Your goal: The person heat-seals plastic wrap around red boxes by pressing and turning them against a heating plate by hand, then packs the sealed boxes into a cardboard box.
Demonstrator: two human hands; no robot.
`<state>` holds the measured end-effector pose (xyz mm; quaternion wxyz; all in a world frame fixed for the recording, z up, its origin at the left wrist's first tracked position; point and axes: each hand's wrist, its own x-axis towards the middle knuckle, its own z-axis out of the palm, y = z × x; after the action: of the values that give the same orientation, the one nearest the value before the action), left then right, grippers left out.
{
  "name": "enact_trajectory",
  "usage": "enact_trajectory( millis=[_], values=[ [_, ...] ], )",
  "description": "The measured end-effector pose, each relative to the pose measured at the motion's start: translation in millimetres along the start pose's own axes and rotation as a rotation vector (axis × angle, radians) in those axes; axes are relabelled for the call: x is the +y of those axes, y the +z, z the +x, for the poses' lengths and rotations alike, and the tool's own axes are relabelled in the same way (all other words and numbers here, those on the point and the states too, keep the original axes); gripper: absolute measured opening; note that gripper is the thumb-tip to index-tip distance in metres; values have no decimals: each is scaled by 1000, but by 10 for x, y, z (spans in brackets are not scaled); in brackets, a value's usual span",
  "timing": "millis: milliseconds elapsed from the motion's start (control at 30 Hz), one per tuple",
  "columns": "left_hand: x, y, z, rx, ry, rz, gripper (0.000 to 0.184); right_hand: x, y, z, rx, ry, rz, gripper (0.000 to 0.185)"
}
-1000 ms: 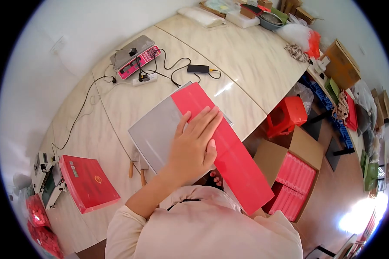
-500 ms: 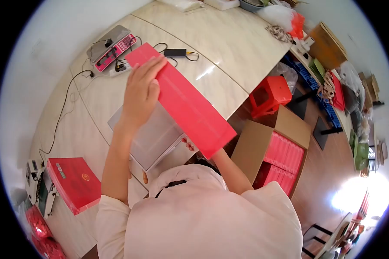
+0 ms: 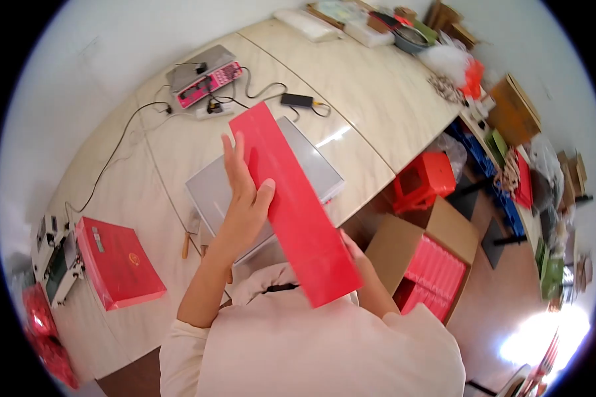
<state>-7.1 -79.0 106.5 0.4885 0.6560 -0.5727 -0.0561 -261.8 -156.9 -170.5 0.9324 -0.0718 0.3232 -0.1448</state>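
Note:
A long red box (image 3: pixel 298 205) is held aslant over the table in front of my chest. My left hand (image 3: pixel 248 188) grips its left side, with the thumb across the face and the fingers along the edge. At its lower right edge, my right hand (image 3: pixel 352 248) holds the box, its fingers mostly hidden behind it. Beneath the box lies a grey flat-topped panel (image 3: pixel 308 153), partly covered from view. To the left, another red box (image 3: pixel 122 264) with a gold emblem rests on the table.
An open carton (image 3: pixel 394 241) of red packs stands at the right, near a red stool (image 3: pixel 425 180). On the table are a pink-edged scale (image 3: pixel 208 83), a black phone-like device (image 3: pixel 297 100), cables and a wooden-handled tool (image 3: pixel 185 246). Clutter lines the far right.
The red box has come down closer to my chest and tilted steeper. My left hand has slid from its top face to its left side. The view has shifted slightly.

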Motion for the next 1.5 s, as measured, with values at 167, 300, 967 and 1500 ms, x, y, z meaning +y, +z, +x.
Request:
enact_trajectory(
  millis=[167,300,967,1500],
  values=[
    [-291,-250,-152,-87,-404,-690,80,-486,123,-357,-43,-492,-464,60],
    [-224,-191,-293,-48,-212,-676,94,-916,410,-663,65,-902,-502,62],
    [-156,68,-464,-24,-182,-612,84,-1066,710,-1607,237,-1053,-401,78],
    [-1028,-193,-655,292,-362,-1383,64,-530,2090,-1901,-167,-1429,-1255,67]
  ],
)
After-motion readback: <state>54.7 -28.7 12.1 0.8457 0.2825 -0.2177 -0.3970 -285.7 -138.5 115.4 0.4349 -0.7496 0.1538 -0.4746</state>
